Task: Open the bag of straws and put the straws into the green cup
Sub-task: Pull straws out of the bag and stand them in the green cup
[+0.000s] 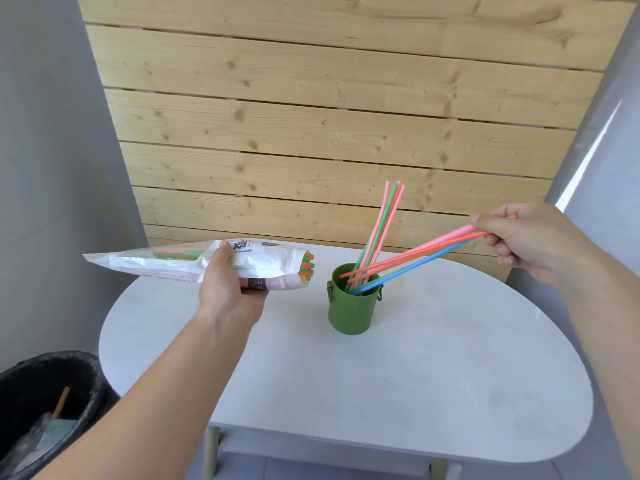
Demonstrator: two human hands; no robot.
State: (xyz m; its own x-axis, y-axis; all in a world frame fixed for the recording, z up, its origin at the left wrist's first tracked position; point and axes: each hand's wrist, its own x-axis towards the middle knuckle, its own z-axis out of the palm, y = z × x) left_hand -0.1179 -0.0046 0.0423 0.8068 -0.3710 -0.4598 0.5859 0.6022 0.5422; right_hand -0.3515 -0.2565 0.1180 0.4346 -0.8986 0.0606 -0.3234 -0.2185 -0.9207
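Straws (415, 252) of pink, orange, green and blue slant with their lower ends inside the green cup (351, 308). Their upper ends are pinched between the thumb and curled fingers of the right grip (519, 237), which hangs above the far right part of the desk (415, 393). A second bunch (382, 220), pink, green and orange, stands steeply in the same cup. The cup is upright near the desk's far edge, about midway along it. To its left, the left grip (225, 289) is closed around the middle of the bag (166, 263), thumb on top, holding it roughly level above the desk's far left edge. The bag's open mouth faces the cup, and coloured straw ends (306, 268) show there. A black bin (45, 403) stands on the floor off the near left corner. A wooden plank wall (311, 116) rises behind the desk.
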